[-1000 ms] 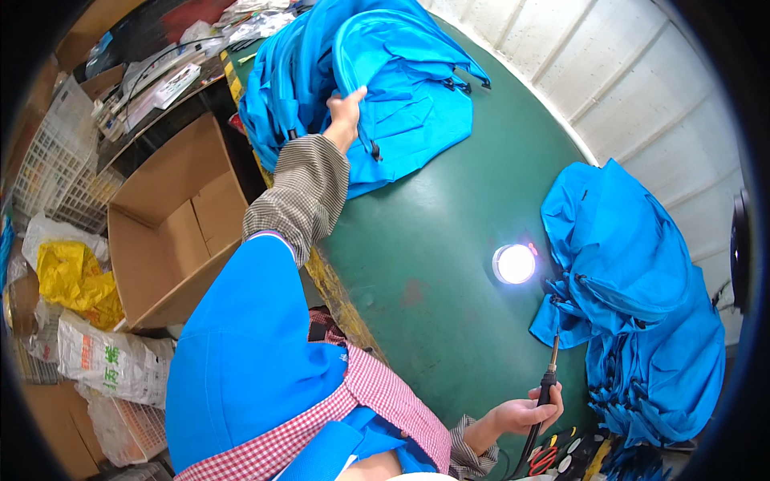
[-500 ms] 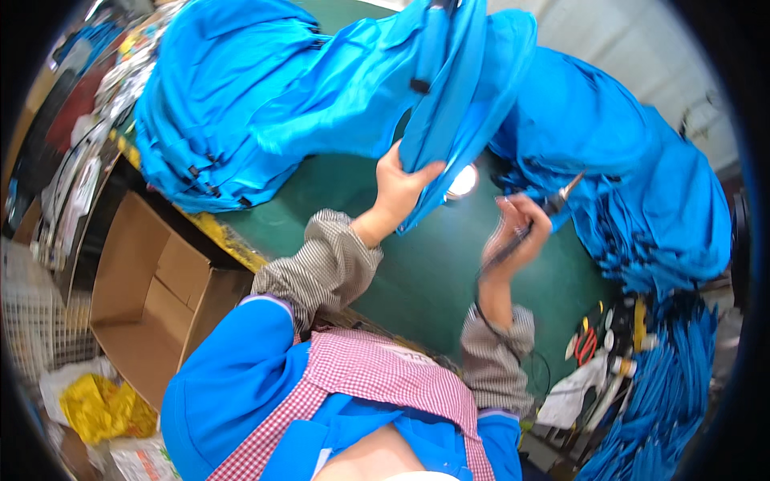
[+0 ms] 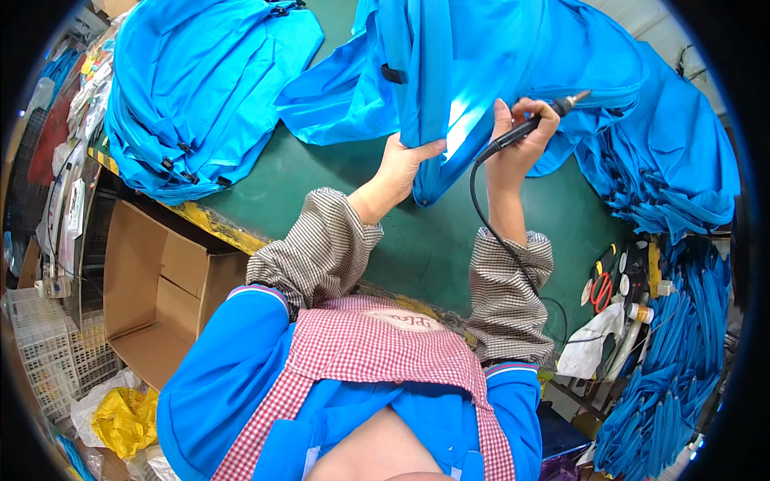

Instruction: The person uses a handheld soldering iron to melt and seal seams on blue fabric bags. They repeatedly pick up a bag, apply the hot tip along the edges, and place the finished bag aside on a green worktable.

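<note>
My left hand (image 3: pixel 391 175) pinches the lower end of a folded blue fabric piece (image 3: pixel 413 96), its thumb lying across the front. A black tab hangs on the fabric's left side. In my right hand (image 3: pixel 510 164) is a corded soldering iron (image 3: pixel 513 136) with a black handle. Its metal tip points up and to the right, in front of more blue fabric, and I cannot tell whether it touches. The cord runs down along my right sleeve.
A blue fabric pile (image 3: pixel 208 88) lies left on the green table (image 3: pixel 321 172), another pile (image 3: pixel 658 160) right. Red-handled scissors (image 3: pixel 600 290) sit near the right edge, beside hanging blue strips (image 3: pixel 674 337). An open cardboard box (image 3: pixel 152 297) stands lower left.
The held fabric has shifted slightly right and pulled apart from the left pile. My left hand has risen slightly with it. My right hand has moved up, still gripping the iron.
</note>
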`<state>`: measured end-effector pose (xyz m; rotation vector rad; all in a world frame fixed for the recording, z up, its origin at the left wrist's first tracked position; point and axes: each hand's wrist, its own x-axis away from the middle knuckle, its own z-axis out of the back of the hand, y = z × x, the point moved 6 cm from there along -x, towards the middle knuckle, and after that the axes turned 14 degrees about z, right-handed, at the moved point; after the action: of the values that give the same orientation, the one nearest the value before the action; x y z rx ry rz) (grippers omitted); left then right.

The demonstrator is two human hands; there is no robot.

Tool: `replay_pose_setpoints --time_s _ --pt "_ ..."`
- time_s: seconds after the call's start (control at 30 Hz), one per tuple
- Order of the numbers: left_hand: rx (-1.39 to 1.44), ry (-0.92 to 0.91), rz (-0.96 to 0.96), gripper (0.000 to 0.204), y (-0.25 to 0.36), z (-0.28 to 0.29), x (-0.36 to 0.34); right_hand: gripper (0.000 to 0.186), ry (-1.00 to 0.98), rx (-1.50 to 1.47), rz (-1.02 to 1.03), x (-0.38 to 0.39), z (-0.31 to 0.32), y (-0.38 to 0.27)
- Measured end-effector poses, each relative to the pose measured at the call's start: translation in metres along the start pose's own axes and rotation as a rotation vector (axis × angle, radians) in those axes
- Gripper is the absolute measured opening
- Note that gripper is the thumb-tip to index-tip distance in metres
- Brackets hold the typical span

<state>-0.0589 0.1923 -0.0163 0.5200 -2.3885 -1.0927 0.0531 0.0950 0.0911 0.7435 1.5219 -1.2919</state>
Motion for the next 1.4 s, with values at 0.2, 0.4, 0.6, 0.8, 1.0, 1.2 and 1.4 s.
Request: replay_pose_setpoints --time_s 0.2,0.4,0.6,0.8,1.0,1.2,1.4 --pt "-0.368 0.067 -0.025 0.014 0.001 0.005 -0.008 0.034 -0.070 -0.031 -0.035 0.002 0.002 0.002" --pt "-0.201 0.048 -0.047 0.023 -0.004 -0.004 -0.008 0.035 -0.101 -0.042 -0.036 -0.004 -0.004 0.011" --pt "-0.207 0.001 -0.043 0.035 -0.010 -0.009 -0.011 0.035 -0.121 -0.016 -0.059 -0.007 0.000 0.016" --pt "-0.248 0.020 -0.029 0.042 -0.009 -0.001 -0.009 0.042 0.072 0.226 0.231 0.010 0.045 -0.047" --pt "-0.268 0.008 -0.023 0.043 -0.009 -0.006 -0.009 0.011 -0.281 0.238 0.307 0.067 0.065 -0.105" --pt "-0.290 0.005 -0.026 0.043 -0.012 -0.004 -0.014 0.008 -0.360 0.307 0.351 0.078 0.057 -0.095" --pt "-0.268 -0.010 -0.021 0.044 -0.014 -0.003 -0.013 0.007 -0.385 0.343 0.352 0.075 0.045 -0.087"
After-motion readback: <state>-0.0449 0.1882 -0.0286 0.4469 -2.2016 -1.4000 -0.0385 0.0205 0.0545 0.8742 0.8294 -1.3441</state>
